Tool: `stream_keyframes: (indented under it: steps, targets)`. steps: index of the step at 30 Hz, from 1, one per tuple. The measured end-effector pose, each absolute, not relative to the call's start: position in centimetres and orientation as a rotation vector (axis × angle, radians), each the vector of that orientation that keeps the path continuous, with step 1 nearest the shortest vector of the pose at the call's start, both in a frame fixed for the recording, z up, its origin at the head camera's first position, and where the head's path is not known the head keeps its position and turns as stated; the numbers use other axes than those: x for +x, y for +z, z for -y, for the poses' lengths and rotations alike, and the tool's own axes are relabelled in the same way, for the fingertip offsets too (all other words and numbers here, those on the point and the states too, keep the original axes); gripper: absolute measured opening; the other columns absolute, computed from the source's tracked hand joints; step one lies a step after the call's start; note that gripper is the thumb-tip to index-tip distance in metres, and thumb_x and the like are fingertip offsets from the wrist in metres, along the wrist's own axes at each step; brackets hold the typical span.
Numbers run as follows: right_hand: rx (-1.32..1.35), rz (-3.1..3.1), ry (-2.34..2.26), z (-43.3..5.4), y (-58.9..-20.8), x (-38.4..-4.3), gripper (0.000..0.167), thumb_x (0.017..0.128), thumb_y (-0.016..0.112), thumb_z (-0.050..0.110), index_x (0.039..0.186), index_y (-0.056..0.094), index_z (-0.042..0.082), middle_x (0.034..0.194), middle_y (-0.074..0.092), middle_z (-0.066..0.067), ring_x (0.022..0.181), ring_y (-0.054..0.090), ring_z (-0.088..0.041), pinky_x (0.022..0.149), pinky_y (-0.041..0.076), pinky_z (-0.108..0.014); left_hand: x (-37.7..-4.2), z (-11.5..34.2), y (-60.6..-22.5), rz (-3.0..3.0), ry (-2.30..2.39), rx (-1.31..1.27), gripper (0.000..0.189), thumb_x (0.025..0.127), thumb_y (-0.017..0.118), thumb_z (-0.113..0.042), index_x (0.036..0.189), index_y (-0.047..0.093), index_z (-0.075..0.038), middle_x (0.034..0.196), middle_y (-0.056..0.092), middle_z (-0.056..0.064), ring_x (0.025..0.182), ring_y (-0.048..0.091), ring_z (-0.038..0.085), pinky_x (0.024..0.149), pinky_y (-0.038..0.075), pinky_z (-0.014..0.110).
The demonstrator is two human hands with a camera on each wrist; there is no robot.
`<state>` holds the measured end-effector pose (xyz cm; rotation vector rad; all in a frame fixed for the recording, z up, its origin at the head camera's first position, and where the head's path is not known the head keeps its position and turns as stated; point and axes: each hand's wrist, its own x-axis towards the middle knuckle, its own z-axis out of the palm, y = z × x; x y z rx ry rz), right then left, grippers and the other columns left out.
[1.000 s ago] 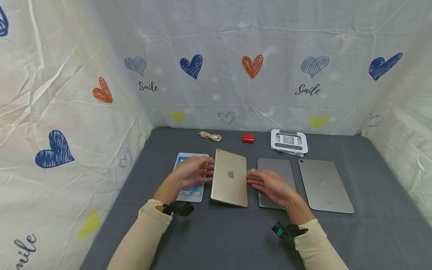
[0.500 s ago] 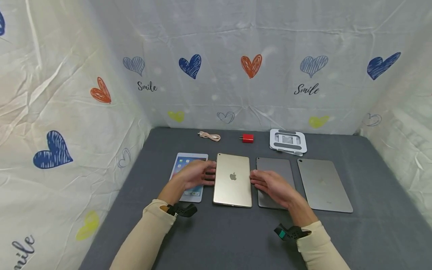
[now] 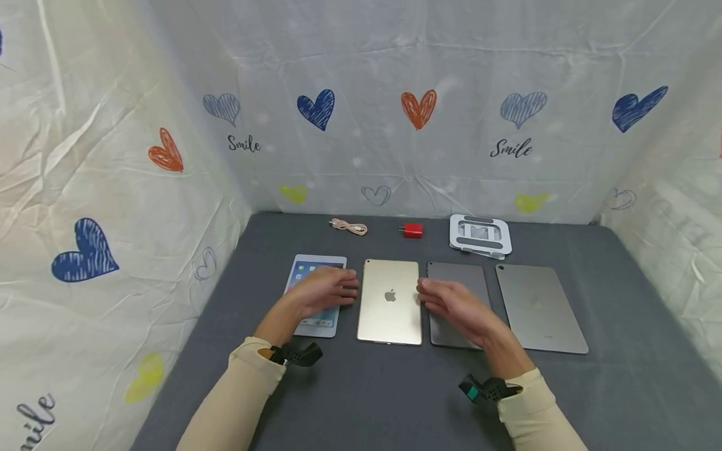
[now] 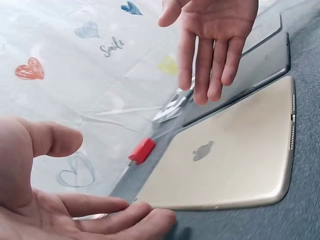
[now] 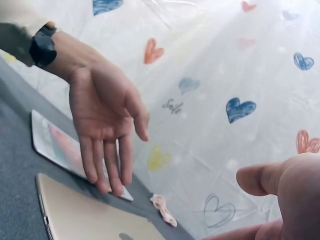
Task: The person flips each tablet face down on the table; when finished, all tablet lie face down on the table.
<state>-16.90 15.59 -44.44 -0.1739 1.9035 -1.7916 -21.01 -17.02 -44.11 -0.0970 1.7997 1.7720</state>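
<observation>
A gold tablet point(image 3: 390, 316) lies flat on the grey cloth, its back with the apple logo facing up. My left hand point(image 3: 324, 291) is just off its left edge, palm turned inward and fingers relaxed, over a white tablet point(image 3: 318, 331) whose lit screen shows app icons. On the opposite side my right hand point(image 3: 454, 307) has its fingertips close by the gold tablet's right edge, above a dark grey tablet point(image 3: 459, 274). In the left wrist view both hands hold nothing, and the gold tablet point(image 4: 235, 160) lies between them.
Beyond the dark grey tablet, a silver-grey tablet point(image 3: 541, 307) lies face down at the right. Along the back are a coiled pale cable point(image 3: 348, 227), a red charger plug point(image 3: 413, 230) and a folded white stand point(image 3: 481, 235). Patterned white curtains point(image 3: 361, 150) enclose the table.
The gold tablet, tilted up a second ago, came down flat and slightly right. Both hands then let go of its sides; the left has drawn back a little to the left.
</observation>
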Motion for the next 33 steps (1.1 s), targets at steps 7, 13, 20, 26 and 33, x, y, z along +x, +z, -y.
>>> stream_keyframes:
  steps: [7, 13, 20, 26, 33]
  targets:
    - [-0.249, -1.829, -1.839, -14.2, -44.0, -17.6, 0.068, 0.118, 0.051, 0.029, 0.167, 0.028, -0.011, 0.175, 0.033, -0.030, 0.162, 0.037, -0.044, 0.134, 0.036, -0.048, -20.3, 20.7, -42.6, -1.615, 1.848, -0.027, 0.064, 0.116, 0.057, -0.020, 0.167, 0.032, 0.008, 0.174, 0.037, 0.027, 0.162, 0.040, 0.040, 0.133, 0.035, 0.053]
    - [-0.238, -1.708, -1.919, -11.8, -43.7, -18.2, 0.063, 0.116, 0.055, 0.018, 0.166, 0.031, -0.012, 0.172, 0.038, -0.031, 0.159, 0.043, -0.043, 0.126, 0.047, -0.042, -20.3, 25.3, -41.2, -1.648, 1.870, 0.123, 0.052, 0.115, 0.056, -0.008, 0.160, 0.043, 0.014, 0.163, 0.052, 0.028, 0.147, 0.058, 0.041, 0.127, 0.038, 0.059]
    - [-0.205, -1.622, -1.928, -8.5, -43.7, -19.1, 0.063, 0.113, 0.061, 0.019, 0.163, 0.038, -0.013, 0.167, 0.045, -0.032, 0.154, 0.051, -0.041, 0.124, 0.049, -0.043, -20.8, 30.8, -40.3, -1.594, 1.928, 0.150, 0.052, 0.117, 0.049, -0.006, 0.163, 0.036, 0.013, 0.160, 0.059, 0.020, 0.140, 0.068, 0.028, 0.125, 0.036, 0.057]
    - [-0.152, -1.590, -1.903, -6.0, -44.6, -19.7, 0.061, 0.113, 0.061, 0.022, 0.161, 0.042, -0.012, 0.166, 0.049, -0.030, 0.155, 0.050, -0.041, 0.130, 0.042, -0.050, -21.3, 33.8, -41.3, -1.601, 1.898, 0.118, 0.057, 0.118, 0.048, -0.010, 0.166, 0.027, 0.014, 0.160, 0.059, 0.019, 0.140, 0.067, 0.029, 0.122, 0.046, 0.050]
    - [-0.057, -1.533, -1.922, -3.5, -45.8, -19.9, 0.063, 0.112, 0.062, 0.027, 0.161, 0.043, -0.009, 0.166, 0.051, -0.026, 0.156, 0.049, -0.039, 0.132, 0.039, -0.050, -21.5, 35.6, -42.9, -1.706, 1.818, 0.020, 0.063, 0.118, 0.051, -0.017, 0.165, 0.026, 0.016, 0.159, 0.059, 0.022, 0.135, 0.070, 0.025, 0.120, 0.051, 0.046]
